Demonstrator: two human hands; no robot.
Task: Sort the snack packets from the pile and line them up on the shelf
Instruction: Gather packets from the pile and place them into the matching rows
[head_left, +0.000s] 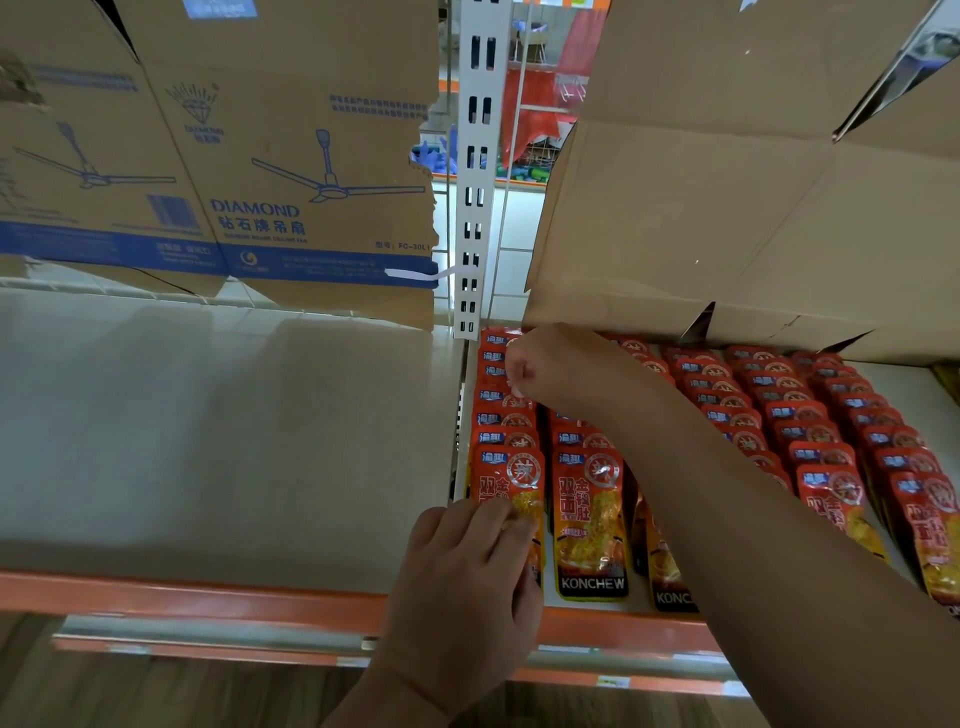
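Note:
Red and orange snack packets stand in several overlapping rows on the right shelf bay (587, 605). My left hand (467, 582) lies with its fingers on the front packet (511, 478) of the leftmost row, near the shelf's front edge. My right hand (540, 369) reaches across to the back of that same row, its fingers curled onto the top of a rear packet (493, 371). My right forearm hides part of the middle rows. The second row's front packet (589, 519) stands free beside my left hand.
A white slotted upright (478, 171) divides the bays. The left bay (208, 441) is a bare pale shelf board with a ceiling-fan carton (270, 171) overhanging it. A plain cardboard box (727, 208) hangs low over the packets. An orange rail (182, 597) edges the shelf front.

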